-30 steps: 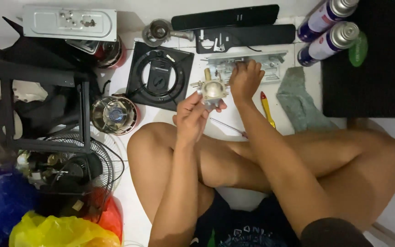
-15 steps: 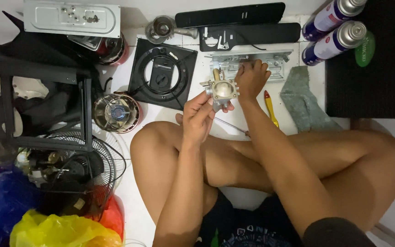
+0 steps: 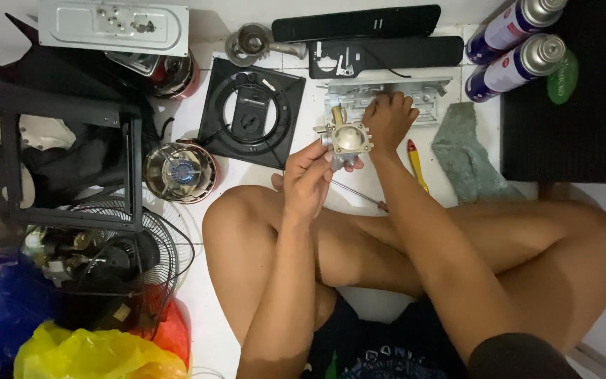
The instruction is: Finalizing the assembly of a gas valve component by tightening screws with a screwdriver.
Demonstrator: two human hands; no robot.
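Small cast-metal valve body [image 3: 349,137], silvery with a round pale face and a brass stub at its top left: held up off the floor between my two hands, above my crossed legs, just in front of the grey metal bracket plate [image 3: 380,95].

Left hand [image 3: 308,179]: fingers curled up around the lower left of the valve body, thumb and fingertips pinching it from below. Grip narrow, closed on the part.

Right hand [image 3: 388,121]: closed into a loose fist at the right edge of the valve body, knuckles up, touching it. What the fingers pinch cannot be seen from this angle.

Below the hands: a thin metal rod [image 3: 355,194] lies on the white floor, running to my right forearm. A yellow-handled tool [image 3: 416,165] lies just right of that forearm, and a crumpled grey rag [image 3: 466,156] beside it.

Left of the valve body: a black square burner frame [image 3: 252,112] with a round ring inside. Further left, a round chromed burner head [image 3: 179,172].

Far edge: two long black panels [image 3: 359,22] stacked, a small metal funnel-shaped piece [image 3: 254,42], a grey sheet-metal cover [image 3: 113,25]. Upper right: two purple-and-white spray cans [image 3: 517,45] lying side by side, next to a black mat [image 3: 573,119].

Lower left: black fan grille [image 3: 106,274], yellow plastic bag [image 3: 96,354].
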